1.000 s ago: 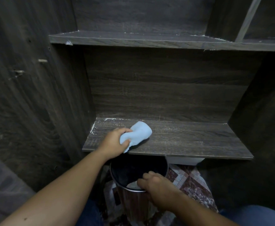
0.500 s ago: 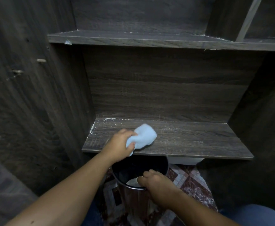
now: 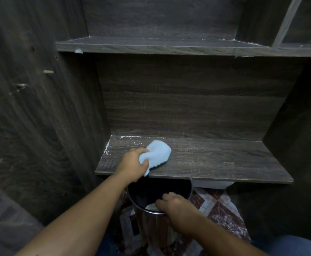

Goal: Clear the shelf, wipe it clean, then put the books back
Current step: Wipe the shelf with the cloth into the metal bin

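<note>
My left hand (image 3: 134, 163) clutches pale-blue fluffy cloth (image 3: 159, 153) on dark wooden shelf (image 3: 224, 163); right hand (image 3: 176, 209) grips round metal bin (image 3: 147, 226) below shelf's edge. If misaligned, swept white dust (image 3: 130, 137) could miss it.

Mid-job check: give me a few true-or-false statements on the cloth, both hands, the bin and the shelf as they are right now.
1. The left hand grips the light blue cloth on the lower shelf. True.
2. Books stand on the lower shelf. False: no books show on it.
3. The right hand grips the rim of the metal bin below the shelf's front edge. True.
4. The shelf's back left corner is free of dust. False: white dust lies along it.
5. The cloth lies at the shelf's right end. False: it is on the left part.
</note>
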The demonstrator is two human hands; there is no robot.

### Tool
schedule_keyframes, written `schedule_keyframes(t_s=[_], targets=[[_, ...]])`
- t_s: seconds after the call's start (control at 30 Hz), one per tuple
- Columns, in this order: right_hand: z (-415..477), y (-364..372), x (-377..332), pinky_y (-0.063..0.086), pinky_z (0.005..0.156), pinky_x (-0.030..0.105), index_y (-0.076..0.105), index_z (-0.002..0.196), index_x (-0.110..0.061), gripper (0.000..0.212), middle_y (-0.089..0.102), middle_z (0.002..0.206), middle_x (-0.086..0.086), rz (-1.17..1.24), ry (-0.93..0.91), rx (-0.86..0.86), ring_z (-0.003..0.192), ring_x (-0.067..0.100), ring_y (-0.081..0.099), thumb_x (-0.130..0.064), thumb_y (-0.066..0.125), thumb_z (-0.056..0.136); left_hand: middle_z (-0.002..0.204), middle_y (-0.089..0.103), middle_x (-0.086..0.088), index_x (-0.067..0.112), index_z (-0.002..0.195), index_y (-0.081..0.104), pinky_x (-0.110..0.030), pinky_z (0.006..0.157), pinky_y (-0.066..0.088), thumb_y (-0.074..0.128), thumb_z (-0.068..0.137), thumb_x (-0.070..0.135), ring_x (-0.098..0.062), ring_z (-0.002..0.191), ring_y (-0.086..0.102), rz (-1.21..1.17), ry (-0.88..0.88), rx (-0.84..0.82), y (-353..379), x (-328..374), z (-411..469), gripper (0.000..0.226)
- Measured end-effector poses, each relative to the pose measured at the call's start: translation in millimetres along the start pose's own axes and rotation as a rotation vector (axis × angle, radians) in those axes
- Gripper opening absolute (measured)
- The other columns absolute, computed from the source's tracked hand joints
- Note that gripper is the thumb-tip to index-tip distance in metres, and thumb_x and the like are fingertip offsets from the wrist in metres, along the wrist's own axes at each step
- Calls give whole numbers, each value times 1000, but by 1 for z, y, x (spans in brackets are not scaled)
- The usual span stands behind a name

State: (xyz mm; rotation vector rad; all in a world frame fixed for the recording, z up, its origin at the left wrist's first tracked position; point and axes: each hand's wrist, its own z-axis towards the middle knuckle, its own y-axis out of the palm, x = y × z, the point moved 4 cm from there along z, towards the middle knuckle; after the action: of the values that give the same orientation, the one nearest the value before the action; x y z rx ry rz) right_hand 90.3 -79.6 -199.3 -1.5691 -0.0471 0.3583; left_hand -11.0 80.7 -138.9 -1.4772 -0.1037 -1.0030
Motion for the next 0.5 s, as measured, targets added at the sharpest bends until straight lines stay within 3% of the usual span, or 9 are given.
schedule_keyframes(t_s=[0.17, 0.27, 0.33, 0.4, 0.5], targets=[[9, 4, 0, 35, 79, 35, 52, 114, -13, 24, 52, 106, 12, -11, 0, -26, 100, 29, 46, -12, 50, 90, 125, 52, -13, 16, 124, 62, -30, 96, 42, 59, 87, 15, -32, 111, 55, -33, -215, 285, -30, -16, 3, 37], [17, 10, -1, 30, 75, 32, 52, 114, -13, 23, 52, 106, 11, -18, -4, -22, 100, 29, 47, -14, 49, 92, 121, 46, -15, 19, 128, 58, -41, 88, 51, 55, 90, 19, -37, 98, 58, -67, -344, 421, -46, -26, 2, 38], [23, 14, -3, 29, 74, 32, 52, 113, -15, 21, 52, 105, 10, -14, -10, -21, 99, 28, 47, -14, 50, 92, 119, 43, -15, 21, 132, 53, -40, 87, 50, 54, 91, 20, -38, 95, 57, -6, -371, 454, -51, -33, 2, 41], [26, 17, -2, 30, 75, 32, 52, 114, -16, 21, 51, 105, 8, -2, -6, -22, 99, 27, 47, -16, 50, 93, 114, 42, -17, 23, 136, 51, -42, 83, 47, 56, 90, 17, -39, 93, 53, 133, -308, 484, -54, -38, 6, 46], [31, 17, -1, 34, 78, 33, 52, 113, -16, 20, 51, 106, 7, 14, 5, -15, 101, 27, 47, -17, 51, 92, 98, 48, -17, 24, 130, 59, -39, 60, 45, 64, 81, 6, -35, 77, 49, 620, -123, 527, -51, -44, 18, 52]])
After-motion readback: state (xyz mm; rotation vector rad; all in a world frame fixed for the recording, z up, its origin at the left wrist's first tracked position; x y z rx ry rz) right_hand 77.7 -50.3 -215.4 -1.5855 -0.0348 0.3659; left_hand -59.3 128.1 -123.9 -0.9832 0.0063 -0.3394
